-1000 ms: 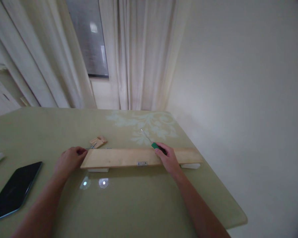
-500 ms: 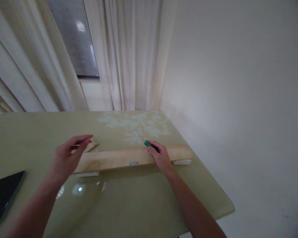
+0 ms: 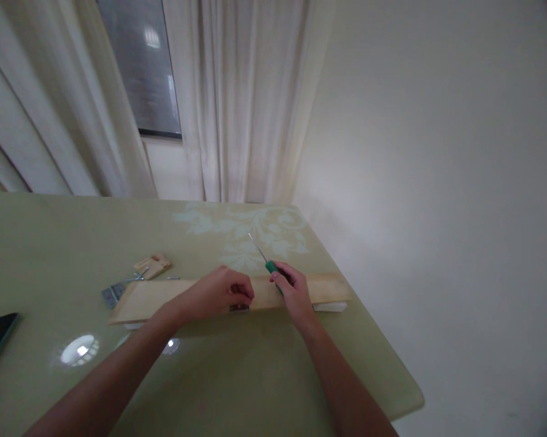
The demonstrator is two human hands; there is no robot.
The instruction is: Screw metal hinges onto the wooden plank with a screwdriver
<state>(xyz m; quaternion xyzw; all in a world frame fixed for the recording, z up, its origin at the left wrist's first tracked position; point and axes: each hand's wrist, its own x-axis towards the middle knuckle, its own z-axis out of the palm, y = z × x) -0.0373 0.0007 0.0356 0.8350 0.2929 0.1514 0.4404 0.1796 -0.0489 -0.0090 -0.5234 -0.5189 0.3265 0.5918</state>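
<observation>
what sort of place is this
Probably a room in a home: long cream fabric curtains hang beside a dark glass window, and the glossy pale-green table bears a whitish floral pattern.

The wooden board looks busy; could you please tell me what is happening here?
A person's right hand grips a green-handled screwdriver. Their left hand is at a metal plate on the near edge of the wooden board; whether it holds anything is hidden. What looks like a hinge lies near the board's left end.
</observation>
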